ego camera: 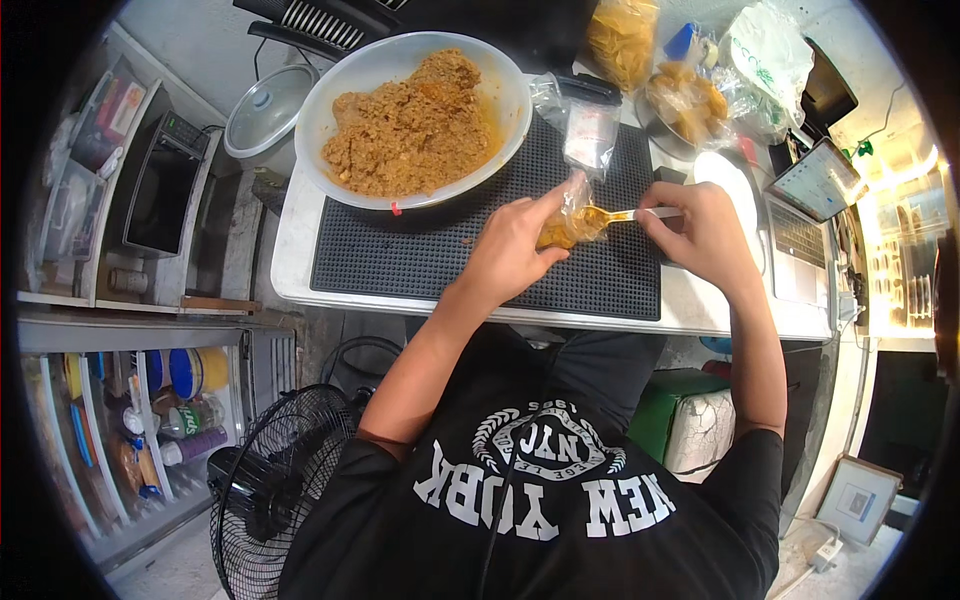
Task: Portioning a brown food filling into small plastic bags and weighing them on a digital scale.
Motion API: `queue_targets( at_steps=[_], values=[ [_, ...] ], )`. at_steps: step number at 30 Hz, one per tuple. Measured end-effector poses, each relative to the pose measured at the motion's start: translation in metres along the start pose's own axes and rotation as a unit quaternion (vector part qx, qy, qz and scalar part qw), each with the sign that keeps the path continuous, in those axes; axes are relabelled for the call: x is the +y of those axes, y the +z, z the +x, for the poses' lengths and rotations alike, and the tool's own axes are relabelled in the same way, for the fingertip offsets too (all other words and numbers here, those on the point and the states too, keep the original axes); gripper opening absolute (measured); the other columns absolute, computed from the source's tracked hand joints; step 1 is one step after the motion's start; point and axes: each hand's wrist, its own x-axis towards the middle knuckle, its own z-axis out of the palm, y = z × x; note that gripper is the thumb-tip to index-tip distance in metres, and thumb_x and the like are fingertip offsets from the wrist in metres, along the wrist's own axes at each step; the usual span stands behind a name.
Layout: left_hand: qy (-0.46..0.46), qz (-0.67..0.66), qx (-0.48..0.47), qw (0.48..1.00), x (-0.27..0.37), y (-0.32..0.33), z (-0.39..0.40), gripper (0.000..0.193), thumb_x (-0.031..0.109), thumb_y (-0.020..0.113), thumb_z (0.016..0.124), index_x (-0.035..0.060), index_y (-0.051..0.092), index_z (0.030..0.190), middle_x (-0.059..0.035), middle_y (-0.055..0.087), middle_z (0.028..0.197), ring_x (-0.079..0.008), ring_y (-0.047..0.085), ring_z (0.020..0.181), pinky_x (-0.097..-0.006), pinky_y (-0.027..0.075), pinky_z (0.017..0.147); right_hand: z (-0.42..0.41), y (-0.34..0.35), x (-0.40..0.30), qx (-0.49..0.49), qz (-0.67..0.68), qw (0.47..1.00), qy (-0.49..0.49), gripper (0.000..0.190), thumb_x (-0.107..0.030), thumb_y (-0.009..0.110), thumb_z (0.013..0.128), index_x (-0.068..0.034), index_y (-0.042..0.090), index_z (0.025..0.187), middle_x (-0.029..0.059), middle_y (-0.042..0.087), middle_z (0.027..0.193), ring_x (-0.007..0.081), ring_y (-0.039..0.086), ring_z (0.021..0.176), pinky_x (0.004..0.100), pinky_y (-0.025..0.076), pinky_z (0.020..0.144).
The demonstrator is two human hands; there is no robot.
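My left hand holds a small clear plastic bag with orange-brown food in it, over a black ribbed rubber mat. Between the thumb and fingers of my right hand is the handle of a spoon; its bowl, coated with orange food, is at the bag's mouth. A large translucent plastic basin of orange-brown minced food stands behind my left hand. Beyond the bag lies a packet of clear plastic bags.
A lidded pot stands left of the basin. At the back right are a bag of yellowish food, a metal bowl with filled bags and a white plastic bag. A laptop sits at the right; a black fan stands below left.
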Motion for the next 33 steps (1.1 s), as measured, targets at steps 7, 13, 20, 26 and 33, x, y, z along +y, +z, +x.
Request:
queue_targets(
  at_steps=[7, 13, 20, 26, 33],
  values=[
    [0.003, 0.037, -0.037, 0.999, -0.008, 0.004, -0.001, 0.085, 0.004, 0.081, 0.071, 0.0127, 0.043, 0.147, -0.0239, 0.067, 0.101, -0.0417, 0.066, 0.094, -0.0426, 0.052, 0.079, 0.007, 0.002, -0.014, -0.015, -0.003, 0.998, -0.063, 0.01, -0.019, 0.07, 0.079, -0.01, 0.07, 0.079, 0.0082, 0.054, 0.049, 0.0272, 0.059, 0.05, 0.0386, 0.044, 0.052],
    [-0.004, -0.016, -0.011, 1.0, -0.003, 0.003, -0.001, 0.091, 0.006, 0.08, 0.073, 0.0118, 0.033, 0.151, -0.0259, 0.066, 0.098, -0.0442, 0.065, 0.093, -0.0446, 0.051, 0.079, 0.006, 0.014, -0.013, 0.082, -0.093, 0.987, -0.099, 0.011, -0.021, 0.071, 0.078, -0.009, 0.069, 0.078, 0.0103, 0.059, 0.055, 0.0287, 0.063, 0.056, 0.04, 0.048, 0.056],
    [0.026, -0.005, -0.007, 1.0, -0.003, 0.004, 0.0, 0.095, 0.002, 0.078, 0.074, 0.0118, 0.027, 0.153, -0.0272, 0.065, 0.1, -0.0434, 0.063, 0.097, -0.0479, 0.05, 0.08, 0.014, 0.019, -0.014, -0.049, 0.074, 0.996, -0.005, 0.014, -0.015, 0.067, 0.079, -0.002, 0.07, 0.081, 0.0123, 0.067, 0.07, 0.0256, 0.065, 0.061, 0.0345, 0.05, 0.06],
    [-0.001, -0.056, 0.017, 0.998, -0.001, 0.002, 0.0, 0.098, 0.003, 0.079, 0.075, 0.0105, 0.022, 0.155, -0.0273, 0.065, 0.108, -0.0431, 0.066, 0.096, -0.0442, 0.052, 0.081, 0.019, 0.017, 0.012, -0.103, 0.265, 0.954, 0.093, 0.018, -0.014, 0.063, 0.085, 0.003, 0.068, 0.08, 0.0039, 0.064, 0.07, 0.0082, 0.056, 0.069, 0.0261, 0.045, 0.066],
    [0.113, -0.045, 0.123, 0.985, -0.001, 0.007, -0.005, 0.102, 0.008, 0.082, 0.075, 0.0049, 0.019, 0.155, -0.0276, 0.063, 0.12, -0.0412, 0.067, 0.102, -0.0394, 0.054, 0.087, 0.02, 0.006, 0.013, -0.123, 0.334, 0.918, 0.176, 0.025, -0.02, 0.061, 0.09, 0.0, 0.066, 0.075, -0.0037, 0.056, 0.064, 0.0037, 0.043, 0.057, 0.0233, 0.031, 0.053]
  ],
)
